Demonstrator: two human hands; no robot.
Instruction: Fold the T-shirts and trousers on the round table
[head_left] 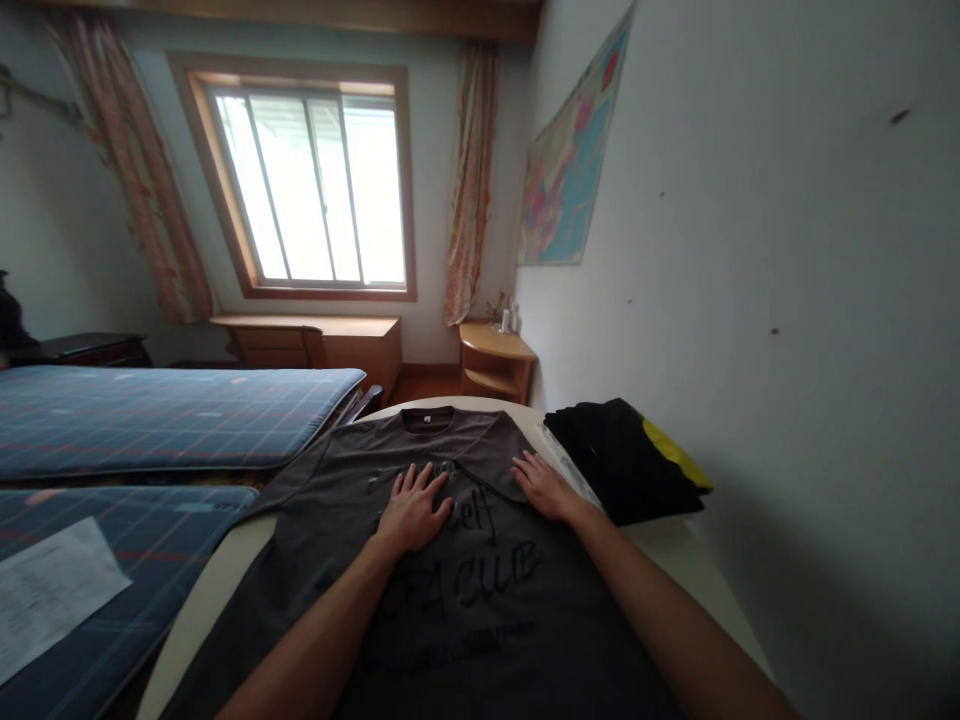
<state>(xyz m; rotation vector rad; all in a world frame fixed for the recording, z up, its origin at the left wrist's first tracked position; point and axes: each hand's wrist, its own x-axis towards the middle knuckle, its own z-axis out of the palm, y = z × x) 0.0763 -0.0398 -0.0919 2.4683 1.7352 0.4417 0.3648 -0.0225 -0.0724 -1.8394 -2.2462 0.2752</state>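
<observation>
**Left hand and right hand pressed flat on a dark shirt**

Seen from head height, a dark grey-brown shirt lies spread out, front side up, across a pale, rounded desk in the lower centre of the frame. Its round neckline points away from the person, towards the middle of the frame, and its body runs down to the bottom edge.

Both bare hands rest palm down on top of the cloth, fingers extended, with no grip on the fabric visible. The left hand, just left of the shirt's middle, lies over the chest with its fingers slightly spread, covering part of the black lettering. The right hand sits a little higher, near the shirt's right edge, its fingers pointing inward to the upper left. Between the hands runs a slanting edge of cloth; whether it is a fold or a seam is hard to tell. The sleeve on the left side of the frame stretches out to the desk's left edge.

Just beside the right hand, on the right of the desk, is a pile of black cloth with a yellow patch. At the left of the frame are two blue plaid mattresses, the nearer one carrying a sheet of paper. A bright window fills the upper left, and a colourful map hangs on the wall at upper centre-right.
</observation>
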